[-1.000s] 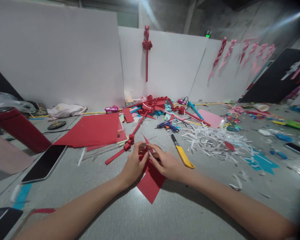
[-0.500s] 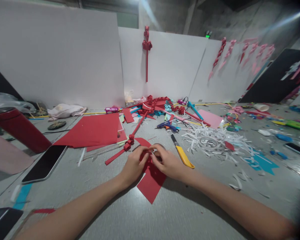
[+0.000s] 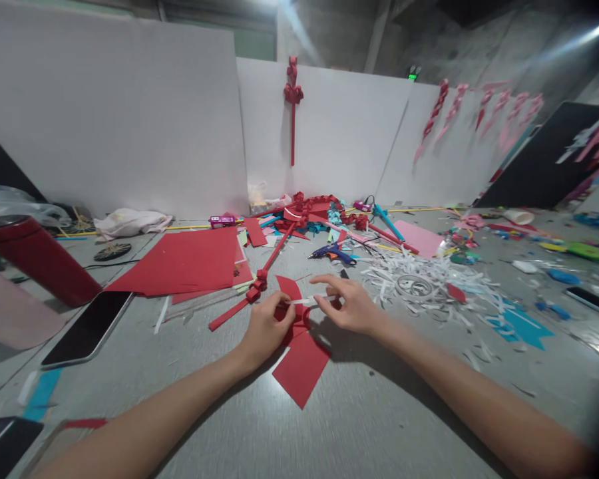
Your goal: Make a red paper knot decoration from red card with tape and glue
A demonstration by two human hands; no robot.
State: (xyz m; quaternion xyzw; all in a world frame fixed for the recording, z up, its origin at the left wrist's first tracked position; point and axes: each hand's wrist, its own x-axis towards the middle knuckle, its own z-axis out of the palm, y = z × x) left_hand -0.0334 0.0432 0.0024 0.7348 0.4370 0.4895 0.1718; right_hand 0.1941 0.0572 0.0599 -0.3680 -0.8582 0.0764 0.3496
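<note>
My left hand (image 3: 267, 326) pinches folded red paper (image 3: 290, 287) between thumb and fingertips. A narrow white strip (image 3: 302, 302) runs from there to my right hand (image 3: 348, 305), whose thumb and fingers close on its far end while the index finger sticks out. Whether the strip is tape or its backing, I cannot tell. A flat red paper piece (image 3: 302, 369) lies just below the hands. To the left rests a knotted red paper strip (image 3: 257, 287). Behind my right hand a utility knife is mostly hidden, only its dark tip (image 3: 344, 273) showing.
A blue glue gun (image 3: 333, 253) lies ahead, before a heap of red paper braids (image 3: 304, 206). White paper shreds (image 3: 389, 269) spread to the right. On the left are red sheets (image 3: 190, 259), a phone (image 3: 90, 329) and a red tumbler (image 3: 40, 259).
My right hand has moved right, away from my left, and a white strip now shows between them. It now covers most of the yellow knife. My left hand has barely moved.
</note>
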